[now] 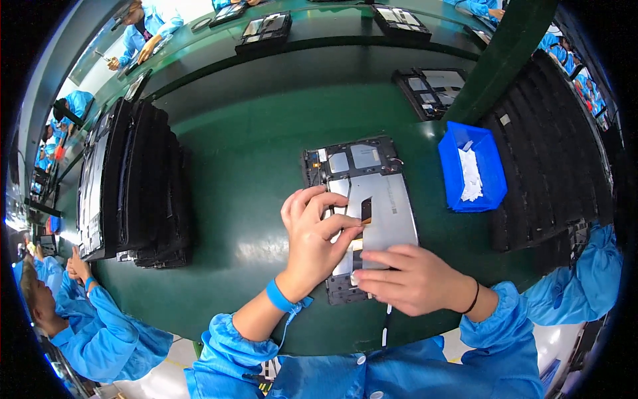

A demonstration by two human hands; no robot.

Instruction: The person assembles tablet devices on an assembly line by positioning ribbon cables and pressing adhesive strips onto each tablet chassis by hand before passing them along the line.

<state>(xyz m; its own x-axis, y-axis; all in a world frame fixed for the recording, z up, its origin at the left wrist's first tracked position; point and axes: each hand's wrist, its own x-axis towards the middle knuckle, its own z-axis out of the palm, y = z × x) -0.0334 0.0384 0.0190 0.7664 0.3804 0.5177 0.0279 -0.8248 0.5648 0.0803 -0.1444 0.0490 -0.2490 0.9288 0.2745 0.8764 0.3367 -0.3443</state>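
Blue smock (325, 379): nearest the lens, filling the lower edge, with gathered cuffs pushed back from both wrists.
Left hand (311, 234): comes up from lower left over the device, wrist lifted, fingers bent; thumb and forefinger nearly meet at a small orange strip (366, 221). Whether they pinch it, I cannot tell.
Left wrist: ringed by a blue strap (282, 296), its cord trailing down to the sleeve.
Right hand (413, 279): reaches in from lower right, back of the hand upward, fingers loosely bent and pointing left; the tips gather close together over the device's lower part, by a small pale piece. I cannot tell whether anything is gripped.
Right wrist: a thin dark band (472, 297).
Device (393, 229): flat on the green table (232, 159), straight ahead of the person, between the black stack (154, 193) on the left and the blue bin (496, 163) on the right.
Device's face: a broad silver-grey plate with a dark slanted opening near the left fingertips; black frame along the far end, set with grey rectangular panels; the near end is black too, partly covered by the right hand.
Narrow strip (385, 326): black and white, below the device's near edge.
Bin's contents: loose white slips (470, 176).
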